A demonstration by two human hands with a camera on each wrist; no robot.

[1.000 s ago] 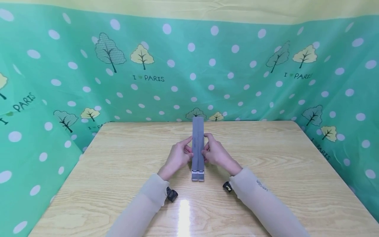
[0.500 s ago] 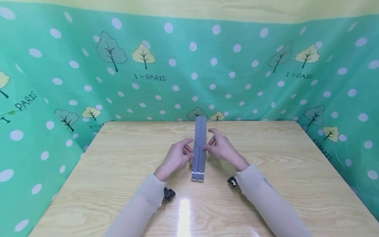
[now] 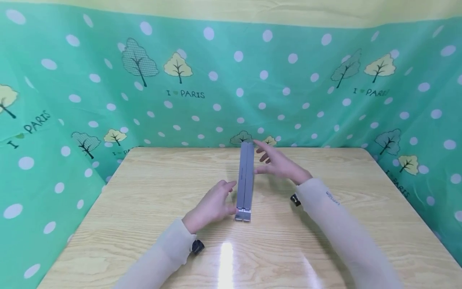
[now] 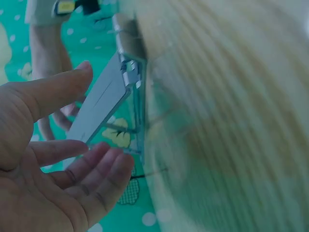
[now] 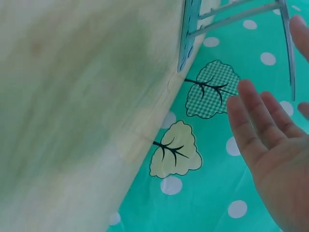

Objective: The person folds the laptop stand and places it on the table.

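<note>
Head view: two hands flank a folded grey stand [image 3: 245, 180] standing lengthwise at the middle of the wooden table [image 3: 144, 192].
From the left, the left hand [image 3: 213, 204], fingers relaxed and spread, rests near the stand's hinged near end; the right hand [image 3: 279, 164], fingers straight, hovers by its far end, gripping nothing.

Grey folding stand [image 3: 246, 180] sits mid-counter [image 3: 144, 192], the only obstacle between both hands. Bare counter left and right of it gives side access. Green curtain [image 3: 223, 80] walls off the far edge and both sides.
</note>
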